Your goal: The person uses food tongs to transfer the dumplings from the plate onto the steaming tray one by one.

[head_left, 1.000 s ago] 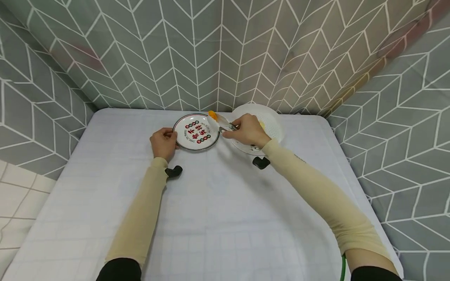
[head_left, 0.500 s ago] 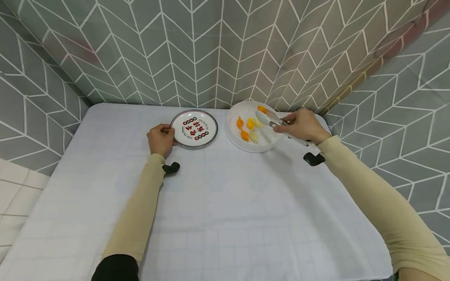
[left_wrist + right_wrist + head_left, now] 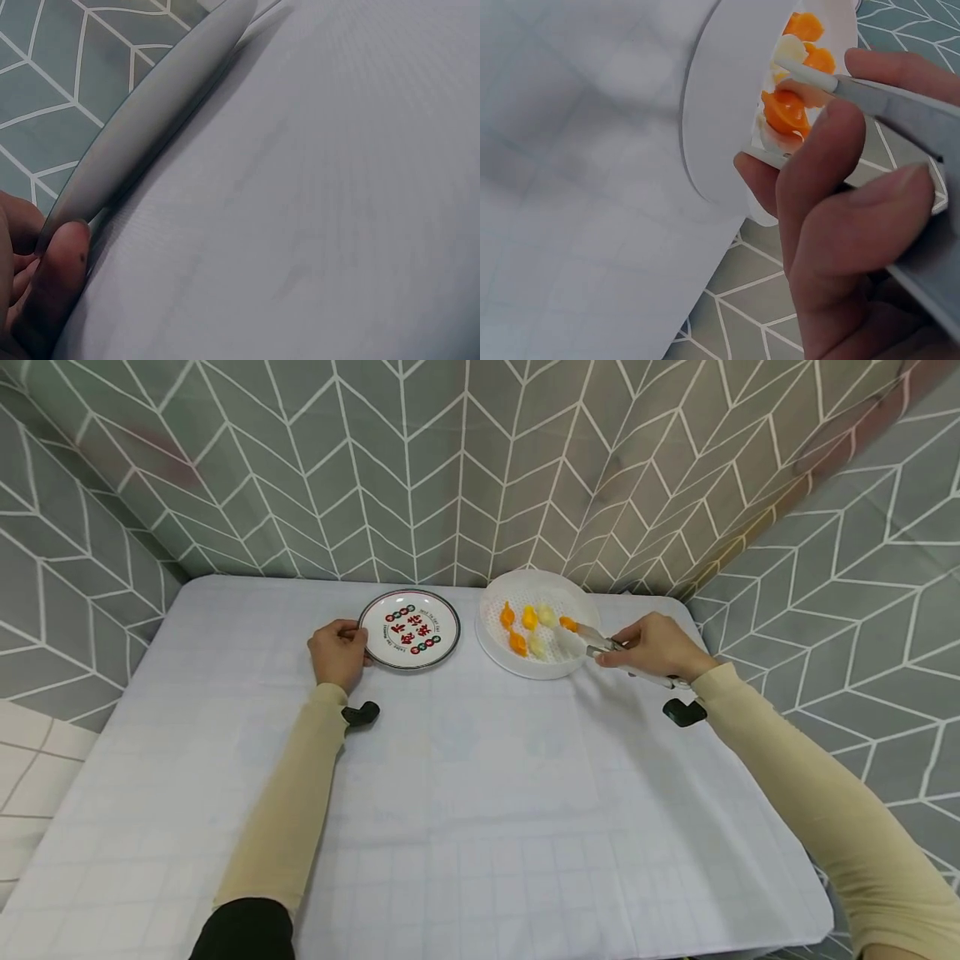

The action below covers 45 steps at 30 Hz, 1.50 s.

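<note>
My left hand point(image 3: 337, 656) pinches the left rim of a round white plate point(image 3: 408, 662) with red characters and a dark-edged rim. In the left wrist view, thumb and fingers hold the plate's edge point(image 3: 142, 127). My right hand point(image 3: 651, 647) grips metal tongs point(image 3: 885, 101) with white tips. Between those tips sits an orange dumpling-shaped piece point(image 3: 786, 112), at the right side of a round white tray point(image 3: 525, 670) with a perforated bottom. Several orange, yellow and pale pieces point(image 3: 517, 643) lie in that tray.
A white cloth point(image 3: 450, 793) covers the table. Behind it hangs a grey-green curtain point(image 3: 435, 468) with white zigzag lines, close to the plate and tray. A similar patterned surface point(image 3: 885, 635) borders the right edge. Black wrist mounts point(image 3: 684, 712) stick out below both wrists.
The right hand has moved right with the tongs and the orange piece, from beside the plate to over the tray, then lower at its right side. The left hand stays on the plate.
</note>
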Available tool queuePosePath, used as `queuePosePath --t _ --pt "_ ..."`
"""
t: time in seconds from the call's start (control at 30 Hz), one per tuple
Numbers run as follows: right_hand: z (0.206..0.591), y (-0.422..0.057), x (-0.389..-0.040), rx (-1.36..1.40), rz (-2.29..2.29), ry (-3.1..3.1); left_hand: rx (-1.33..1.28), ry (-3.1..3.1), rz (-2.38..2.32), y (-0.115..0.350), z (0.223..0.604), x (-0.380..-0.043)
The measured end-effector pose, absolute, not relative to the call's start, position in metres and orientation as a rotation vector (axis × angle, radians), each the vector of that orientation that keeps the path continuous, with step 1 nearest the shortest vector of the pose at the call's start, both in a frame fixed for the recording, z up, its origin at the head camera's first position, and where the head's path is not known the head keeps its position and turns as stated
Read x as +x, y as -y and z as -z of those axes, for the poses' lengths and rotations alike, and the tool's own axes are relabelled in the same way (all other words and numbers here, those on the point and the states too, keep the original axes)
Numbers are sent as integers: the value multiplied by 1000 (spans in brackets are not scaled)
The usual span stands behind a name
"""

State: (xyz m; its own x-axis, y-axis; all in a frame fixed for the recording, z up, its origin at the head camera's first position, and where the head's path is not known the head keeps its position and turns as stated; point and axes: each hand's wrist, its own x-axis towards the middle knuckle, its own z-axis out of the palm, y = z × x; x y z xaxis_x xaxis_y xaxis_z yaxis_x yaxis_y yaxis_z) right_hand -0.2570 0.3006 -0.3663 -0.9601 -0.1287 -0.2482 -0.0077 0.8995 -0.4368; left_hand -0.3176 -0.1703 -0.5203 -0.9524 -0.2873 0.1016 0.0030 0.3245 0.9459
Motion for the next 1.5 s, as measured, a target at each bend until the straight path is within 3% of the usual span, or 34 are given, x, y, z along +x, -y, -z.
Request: queuePosePath --t 0.9,1.5 --pt "370 -283 -280 -231 399 -2735 247 2323 1691 171 518 -315" --pt "352 -291 -267 -257 350 -2830 250 2343 1674 171 520 -318"
